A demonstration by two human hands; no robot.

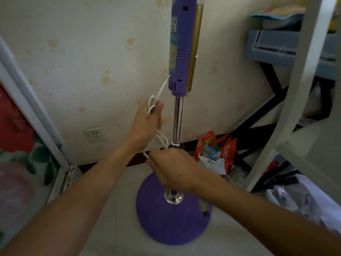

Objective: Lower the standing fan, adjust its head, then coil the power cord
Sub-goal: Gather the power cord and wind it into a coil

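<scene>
Purple plastic forms the standing fan's control column [180, 43] and its round base [166, 217], which sits on the pale floor [114, 228] close to the far wall [92, 61]. A chrome pole [178, 119] joins the two, upright.

White power cord [162, 89] leaves the lower left edge of the column and runs down to the left hand [147, 124]. Left grip: clamped on the cord, fingers curled round a bundle of loops; small loops stand above the fist, longer ones hang below it, just left of the pole.

Right hand [175, 169] is lower and nearer, in front of the pole's lower section. Right grip: fingertips pinched together on a strand of the cord at the hand's left edge. Both forearms reach in from the near edge.

A wall socket [95, 134] sits low on the wall, left of the hands. Red bags [215, 146] lie on the floor right of the pole. A white shelf frame [287, 100] stands at right.
</scene>
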